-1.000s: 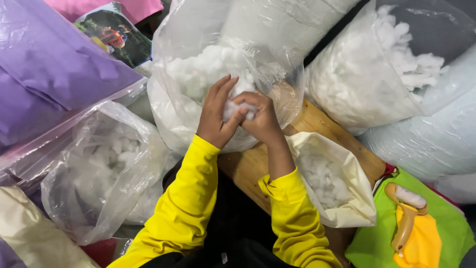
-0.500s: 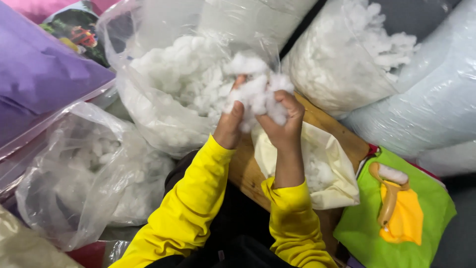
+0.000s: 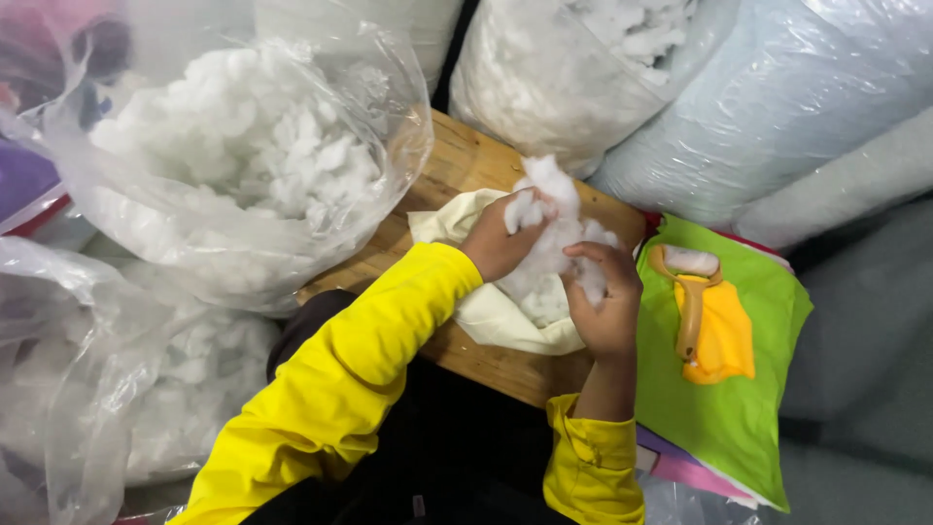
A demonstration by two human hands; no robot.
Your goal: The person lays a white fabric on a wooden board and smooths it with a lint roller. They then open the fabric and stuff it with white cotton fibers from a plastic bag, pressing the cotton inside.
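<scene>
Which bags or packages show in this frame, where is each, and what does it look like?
Clear plastic bag: upper left, open, bulging with white stuffing.
Second clear bag: lower left, crumpled, white stuffing inside.
Third clear bag: top centre, rounded, white stuffing.
No labels, signs or screens show.

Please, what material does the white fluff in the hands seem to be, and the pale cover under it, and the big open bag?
White fluff: probably polyester fibrefill or cotton; matte, clumpy, wispy at the edges. Pale cover: likely woven cloth, cream and matte, lying in soft folds. Big open bag: thin clear plastic film, glossy, with crinkles and bright glints. Both hands, left and right, grip the fluff.
</scene>
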